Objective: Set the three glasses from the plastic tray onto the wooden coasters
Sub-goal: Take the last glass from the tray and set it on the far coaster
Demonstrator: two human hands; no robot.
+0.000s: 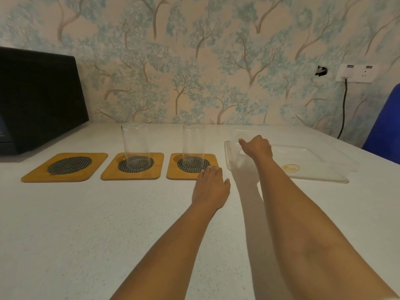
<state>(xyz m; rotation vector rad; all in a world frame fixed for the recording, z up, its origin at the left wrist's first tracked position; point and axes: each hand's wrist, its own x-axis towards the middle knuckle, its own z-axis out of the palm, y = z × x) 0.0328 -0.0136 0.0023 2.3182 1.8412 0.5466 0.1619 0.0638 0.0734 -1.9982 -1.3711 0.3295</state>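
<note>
- Two glasses already stand on coasters: one glass (135, 146) on the middle coaster (132, 166), another glass (193, 145) on the right coaster (192, 166). The left coaster (65, 167), nearest the surface's left edge, is bare.
- The step in hand looks like fetching the third glass — the right hand (256, 148) reaches over the near-left corner of the plastic tray (313, 172), fingers curled in and thumb out. Whether it is closed on a glass I cannot tell; the clear glass is hard to make out against the clear tray, though a faint pale shape lies just beyond the knuckles.
- The left hand (211, 186) lies flat and spread on the surface, holding nothing, its fingertips touching the near right corner of the right coaster.
- The next move, I judge, calls for a firm hold on the last glass, a lift clear of the tray's rim, and a carry past both standing glasses to the left coaster — without knocking either.
- The surface is a pale speckled tabletop (108, 224); a black appliance (39, 98) sits at its far left corner.
- Behind runs tree-patterned wallpaper (194, 61), with a wall socket (357, 72) and a dark cable at the right, and something blue (385, 131) at the right edge.
</note>
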